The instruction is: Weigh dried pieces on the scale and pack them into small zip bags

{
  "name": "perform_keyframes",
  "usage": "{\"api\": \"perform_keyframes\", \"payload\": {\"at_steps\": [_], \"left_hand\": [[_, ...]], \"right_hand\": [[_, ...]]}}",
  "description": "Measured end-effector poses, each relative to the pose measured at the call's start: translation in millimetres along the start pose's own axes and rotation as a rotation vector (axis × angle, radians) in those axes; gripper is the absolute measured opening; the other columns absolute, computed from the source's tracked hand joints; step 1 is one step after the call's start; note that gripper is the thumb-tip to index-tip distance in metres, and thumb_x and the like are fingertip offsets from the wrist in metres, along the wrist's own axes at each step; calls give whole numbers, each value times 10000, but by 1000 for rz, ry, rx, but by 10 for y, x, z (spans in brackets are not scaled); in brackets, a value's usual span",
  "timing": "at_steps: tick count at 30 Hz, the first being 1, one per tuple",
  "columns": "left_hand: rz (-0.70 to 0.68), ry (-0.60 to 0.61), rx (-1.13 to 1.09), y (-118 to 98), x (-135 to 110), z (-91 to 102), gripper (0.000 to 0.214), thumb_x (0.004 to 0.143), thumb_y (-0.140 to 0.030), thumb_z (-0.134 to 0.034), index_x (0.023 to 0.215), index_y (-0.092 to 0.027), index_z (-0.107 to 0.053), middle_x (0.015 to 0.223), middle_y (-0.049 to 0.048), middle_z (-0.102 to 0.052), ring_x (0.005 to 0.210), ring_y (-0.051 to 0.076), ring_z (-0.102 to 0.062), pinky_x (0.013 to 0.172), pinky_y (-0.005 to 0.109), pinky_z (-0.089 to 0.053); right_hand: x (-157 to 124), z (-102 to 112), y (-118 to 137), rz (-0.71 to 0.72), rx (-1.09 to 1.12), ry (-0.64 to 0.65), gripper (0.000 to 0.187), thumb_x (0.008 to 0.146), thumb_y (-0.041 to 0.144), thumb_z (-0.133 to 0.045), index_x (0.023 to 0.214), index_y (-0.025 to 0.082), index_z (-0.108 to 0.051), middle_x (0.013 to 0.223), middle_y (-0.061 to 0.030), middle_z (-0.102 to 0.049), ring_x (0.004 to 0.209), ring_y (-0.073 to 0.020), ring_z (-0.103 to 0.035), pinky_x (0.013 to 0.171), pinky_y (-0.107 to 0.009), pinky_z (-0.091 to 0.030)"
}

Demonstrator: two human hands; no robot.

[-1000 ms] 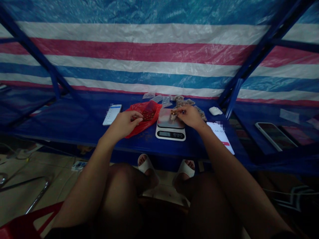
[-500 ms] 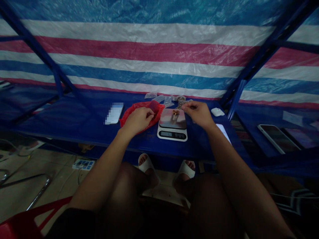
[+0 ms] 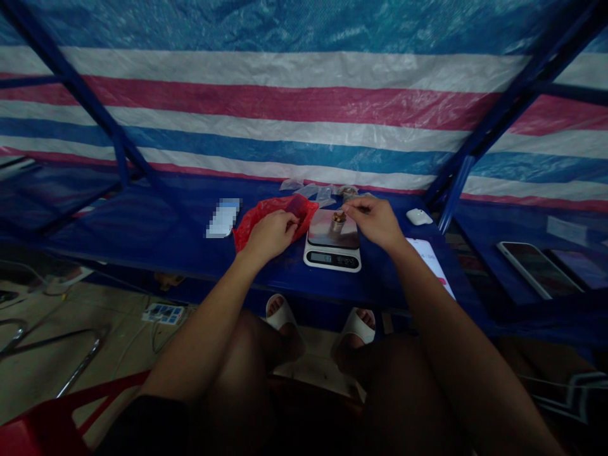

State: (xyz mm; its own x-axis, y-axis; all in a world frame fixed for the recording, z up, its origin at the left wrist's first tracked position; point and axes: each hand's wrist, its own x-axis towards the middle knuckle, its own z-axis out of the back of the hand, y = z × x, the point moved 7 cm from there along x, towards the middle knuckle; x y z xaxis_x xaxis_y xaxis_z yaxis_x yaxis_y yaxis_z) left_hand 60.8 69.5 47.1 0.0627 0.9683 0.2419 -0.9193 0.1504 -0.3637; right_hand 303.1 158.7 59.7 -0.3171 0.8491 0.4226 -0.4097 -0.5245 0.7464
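Observation:
A white kitchen scale [image 3: 332, 258] with a shiny metal plate stands near the table's front edge, its display lit. On the plate sits a small metal cup [image 3: 337, 225] filled with brown bits. My right hand [image 3: 375, 218] is at the cup's upper right, thumb and fingertips pinched together; whatever they hold is too small to name. Left of the scale, my left hand [image 3: 274, 234] rests over an open red plastic bag [image 3: 251, 218], fingers curled in a pinch at its opening. What those fingers hold is hidden. A dark reddish piece [image 3: 297, 206] shows at the bag's far side.
Clear plastic bags [image 3: 325, 194] lie behind the scale. A phone [image 3: 224, 218] is left of the red bag. At right are a white earbud case [image 3: 418, 217], a lit phone [image 3: 430, 259] and another phone [image 3: 525, 269]. Blue metal posts [image 3: 456, 190] flank the table.
My right hand has moved slightly left and closer to the cup's rim. My left hand stays at the red bag, its fingers a little more curled. The whole view has shifted slightly.

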Motion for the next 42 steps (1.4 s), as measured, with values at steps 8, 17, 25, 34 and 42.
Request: {"api": "perform_keyframes", "payload": {"at_steps": [8, 17, 25, 34, 42], "left_hand": [[0, -26, -38, -40, -63, 57, 278, 1066, -249, -568, 1131, -201, -834, 1253, 123, -833, 1189, 304, -770, 1079, 447, -594], [-29, -133, -139, -134, -123, 227, 250, 1063, -244, -573, 1053, -214, -821, 1197, 90, -853, 1138, 292, -783, 1043, 436, -594], [-19, -138, -158, -137, -131, 225, 243, 1063, -243, -574, 1087, -226, -814, 1239, 92, -851, 1182, 287, -784, 1070, 426, -597], [6, -117, -172, -146, -196, 168, 225, 1063, -221, -586, 1125, -220, -802, 1249, 85, -841, 1172, 284, -786, 1065, 439, -610], [-10, -154, -189, -101, -221, 163, 219, 1059, -205, -604, 1148, -221, -803, 1233, 71, -843, 1154, 276, -792, 1058, 434, -613]], "right_hand": [[-46, 46, -25, -8, 34, -83, 305, 999, 469, -643, 941, 221, -811, 961, -65, -836, 924, -262, -742, 893, -418, -570], [-202, 70, -141, 51, -23, -103, 290, 913, 309, -653, 1148, 223, -801, 1196, -119, -840, 1070, -299, -769, 965, -476, -610], [-138, 214, -466, -20, -255, -108, 221, 917, 348, -675, 970, 226, -851, 1059, -131, -855, 940, -308, -773, 932, -502, -616], [-71, 37, -395, -143, -392, -7, 222, 965, 313, -686, 986, 233, -893, 1003, -95, -887, 877, -271, -799, 826, -384, -587], [-60, 84, -379, -180, -305, -65, 212, 950, 336, -691, 957, 218, -866, 986, -103, -869, 886, -295, -785, 870, -434, -592]]}}
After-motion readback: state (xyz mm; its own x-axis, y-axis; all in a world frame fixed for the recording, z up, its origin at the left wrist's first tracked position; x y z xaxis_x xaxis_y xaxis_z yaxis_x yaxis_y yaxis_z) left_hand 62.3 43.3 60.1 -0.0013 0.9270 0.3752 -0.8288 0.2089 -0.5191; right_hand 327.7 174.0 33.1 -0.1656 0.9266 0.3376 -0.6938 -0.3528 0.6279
